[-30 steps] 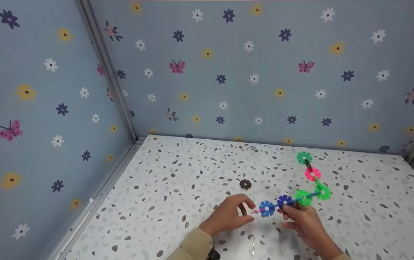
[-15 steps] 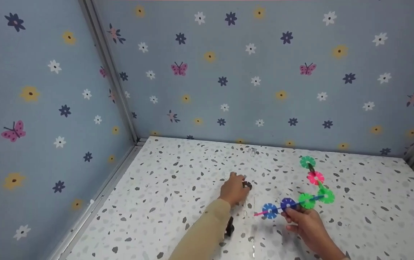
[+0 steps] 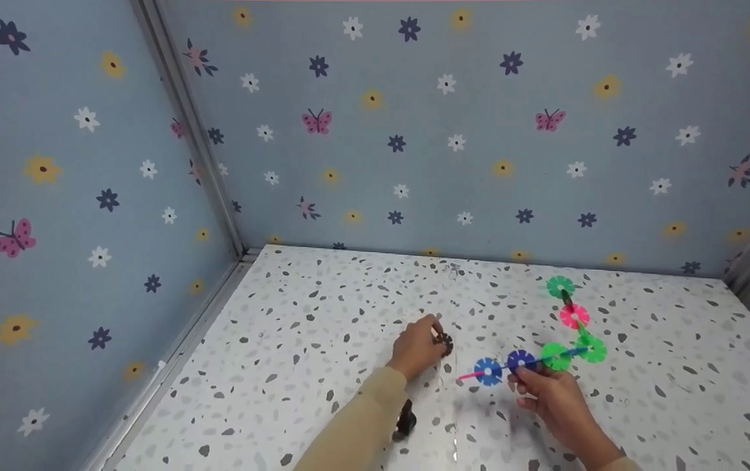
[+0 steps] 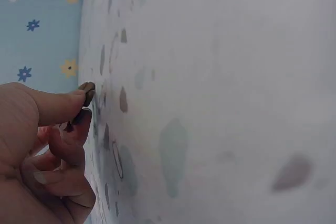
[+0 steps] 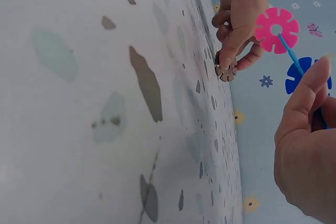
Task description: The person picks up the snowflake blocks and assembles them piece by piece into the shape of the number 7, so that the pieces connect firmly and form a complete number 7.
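My left hand (image 3: 416,347) pinches a dark brown notched plastic disc (image 3: 447,344) between thumb and fingers. In the left wrist view that disc (image 4: 88,92) is mostly covered by the fingertips, close to the tabletop. My right hand (image 3: 555,396) pinches a chain of interlocked snowflake discs at its dark blue disc (image 3: 520,360). Leftward from there come a lighter blue disc (image 3: 487,372) and a pink disc (image 3: 468,376) seen edge-on; its round face (image 5: 287,23) shows in the right wrist view. To the right the chain runs through green discs (image 3: 591,349), a pink disc (image 3: 574,316) and a teal disc (image 3: 560,286).
A white speckled tabletop (image 3: 322,314) lies beneath both hands. Blue flowered panels (image 3: 375,144) stand behind it and on the left, meeting at a metal post (image 3: 185,111). A black object (image 3: 406,420) sits by the left sleeve.
My left hand has left the chain's pink end, reached forward to the brown disc on the table, taken hold of it and drawn it slightly back. My right hand keeps the chain nearly in place.
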Available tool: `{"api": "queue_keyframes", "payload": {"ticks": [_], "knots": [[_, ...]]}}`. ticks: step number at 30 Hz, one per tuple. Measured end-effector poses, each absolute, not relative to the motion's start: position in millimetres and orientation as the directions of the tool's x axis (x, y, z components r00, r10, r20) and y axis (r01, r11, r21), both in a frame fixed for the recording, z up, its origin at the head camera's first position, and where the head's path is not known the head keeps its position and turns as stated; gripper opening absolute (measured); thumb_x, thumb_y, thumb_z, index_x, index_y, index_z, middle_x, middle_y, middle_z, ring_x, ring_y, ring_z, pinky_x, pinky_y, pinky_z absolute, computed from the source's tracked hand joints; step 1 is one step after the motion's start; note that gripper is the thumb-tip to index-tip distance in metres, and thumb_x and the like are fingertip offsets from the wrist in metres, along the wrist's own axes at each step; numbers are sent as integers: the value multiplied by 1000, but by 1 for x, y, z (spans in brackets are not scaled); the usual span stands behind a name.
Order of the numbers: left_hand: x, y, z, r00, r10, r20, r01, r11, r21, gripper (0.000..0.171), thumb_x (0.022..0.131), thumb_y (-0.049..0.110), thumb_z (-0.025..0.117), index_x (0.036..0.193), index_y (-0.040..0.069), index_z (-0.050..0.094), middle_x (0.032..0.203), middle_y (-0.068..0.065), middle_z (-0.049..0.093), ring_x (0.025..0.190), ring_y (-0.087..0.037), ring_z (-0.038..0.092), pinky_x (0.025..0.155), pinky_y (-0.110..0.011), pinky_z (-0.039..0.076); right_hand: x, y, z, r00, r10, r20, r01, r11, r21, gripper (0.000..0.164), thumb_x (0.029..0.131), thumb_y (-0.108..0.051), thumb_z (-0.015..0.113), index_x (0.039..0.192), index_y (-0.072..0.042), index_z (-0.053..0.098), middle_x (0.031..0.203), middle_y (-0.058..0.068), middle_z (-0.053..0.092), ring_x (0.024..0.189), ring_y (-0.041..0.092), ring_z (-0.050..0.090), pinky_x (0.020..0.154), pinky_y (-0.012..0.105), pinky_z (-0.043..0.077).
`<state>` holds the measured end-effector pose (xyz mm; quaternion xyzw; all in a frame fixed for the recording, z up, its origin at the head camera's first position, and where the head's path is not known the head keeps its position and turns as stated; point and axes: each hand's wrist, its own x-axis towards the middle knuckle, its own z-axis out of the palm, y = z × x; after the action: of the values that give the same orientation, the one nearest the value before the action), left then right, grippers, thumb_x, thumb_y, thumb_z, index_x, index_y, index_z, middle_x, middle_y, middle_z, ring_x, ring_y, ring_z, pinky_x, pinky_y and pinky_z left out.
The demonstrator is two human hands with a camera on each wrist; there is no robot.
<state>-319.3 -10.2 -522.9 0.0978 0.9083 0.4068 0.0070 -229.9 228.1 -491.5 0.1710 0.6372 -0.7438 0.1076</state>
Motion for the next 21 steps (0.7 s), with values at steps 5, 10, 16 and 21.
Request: {"api": "queue_keyframes", "payload": {"ticks": [5, 10, 16, 21], "knots": [[-297, -21, -524, -980, 189, 66, 141, 418, 897, 16, 86, 11, 75, 100, 9, 68, 81, 2, 64, 71, -11, 60, 66, -29, 51, -232, 231, -491, -918, 58, -393, 374, -208, -904, 30, 98, -8, 60, 123, 6, 52, 95, 9, 70, 80, 16, 60, 70, 30, 56], [-277, -25, -526, -977, 204, 59, 105, 222, 969, 13, 87, 9, 74, 98, 5, 70, 78, 1, 69, 65, -11, 60, 56, -23, 46, -232, 233, -491, -919, 61, -389, 361, -261, -895, 17, 98, -8, 59, 113, 2, 60, 91, 7, 70, 76, 14, 59, 69, 28, 55], [-262, -28, -523, -978, 205, 47, 59, 55, 997, 14, 87, 7, 74, 100, 3, 68, 80, -4, 72, 59, -11, 52, 53, -21, 40, -232, 232, -492, -912, 51, -407, 372, -316, -873, 9, 98, -9, 60, 102, -4, 67, 90, 7, 71, 77, 14, 61, 71, 28, 55], [-255, -29, -520, -978, 205, 42, 44, 8, 999, 16, 87, 7, 74, 101, 3, 68, 81, -4, 72, 64, -13, 56, 56, -22, 44, -231, 231, -492, -905, 42, -423, 387, -332, -860, 13, 97, -9, 62, 107, -1, 64, 92, 8, 72, 80, 16, 63, 75, 30, 56]]}}
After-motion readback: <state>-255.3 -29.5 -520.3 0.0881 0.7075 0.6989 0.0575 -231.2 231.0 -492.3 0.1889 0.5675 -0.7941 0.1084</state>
